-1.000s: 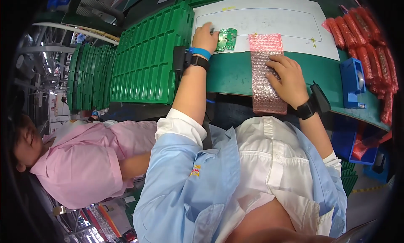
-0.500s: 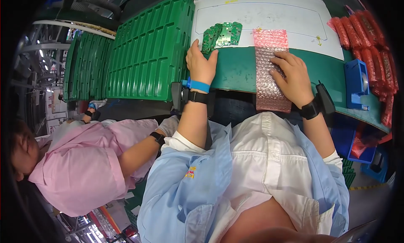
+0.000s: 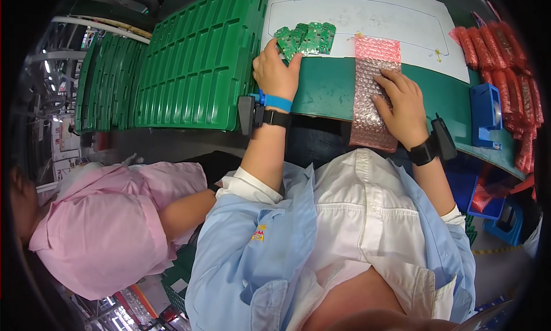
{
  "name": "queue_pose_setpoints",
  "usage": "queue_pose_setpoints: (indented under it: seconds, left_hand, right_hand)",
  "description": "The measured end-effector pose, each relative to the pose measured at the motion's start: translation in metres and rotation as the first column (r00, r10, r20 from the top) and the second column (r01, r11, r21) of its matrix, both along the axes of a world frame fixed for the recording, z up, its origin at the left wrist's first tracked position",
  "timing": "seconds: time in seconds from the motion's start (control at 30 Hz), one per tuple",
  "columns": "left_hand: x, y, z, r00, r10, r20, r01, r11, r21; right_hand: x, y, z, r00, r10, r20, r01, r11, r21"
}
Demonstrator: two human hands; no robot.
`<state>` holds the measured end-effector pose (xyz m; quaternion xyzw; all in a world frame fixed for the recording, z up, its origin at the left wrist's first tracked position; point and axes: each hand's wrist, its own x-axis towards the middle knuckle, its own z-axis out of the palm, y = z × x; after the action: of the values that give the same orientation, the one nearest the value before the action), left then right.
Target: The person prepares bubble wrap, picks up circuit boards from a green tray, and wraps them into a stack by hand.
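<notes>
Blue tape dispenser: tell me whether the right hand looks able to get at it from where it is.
Probably yes: the right hand lies open on the bubble wrap, and only green tabletop shows between it and the blue tape dispenser.

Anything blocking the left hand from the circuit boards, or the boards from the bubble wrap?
Nothing visible. The left hand is beside the circuit boards; only the flat white sheet shows between the boards and the bubble wrap, whose right side the right hand touches.
</notes>
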<state>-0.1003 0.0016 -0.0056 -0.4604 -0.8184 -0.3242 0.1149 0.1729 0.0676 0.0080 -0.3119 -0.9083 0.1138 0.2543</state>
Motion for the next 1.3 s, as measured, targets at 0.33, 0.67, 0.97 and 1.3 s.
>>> queue_pose_setpoints:
  seconds: [0.33,0.67,0.97,1.3]
  left_hand:
    - [-0.006,-0.004,-0.008,0.983,0.005,0.182,-0.036,0.986,0.164]
    - [0.076,-0.01,0.027,0.832,-0.504,0.23,0.389,0.827,0.406]
    - [0.114,-0.015,0.007,0.832,-0.554,0.03,0.55,0.831,0.078]
    - [0.111,-0.011,-0.004,0.825,-0.565,-0.004,0.564,0.824,0.048]
  right_hand:
    - [-0.002,-0.001,-0.001,1.0,-0.004,-0.007,0.004,1.0,0.002]
    - [-0.003,0.0,0.002,0.985,-0.09,-0.147,0.052,0.968,-0.245]
    - [0.004,0.001,-0.005,0.996,0.008,-0.092,-0.005,1.0,0.029]
    - [0.003,0.017,0.002,0.995,-0.103,0.009,0.102,0.994,0.043]
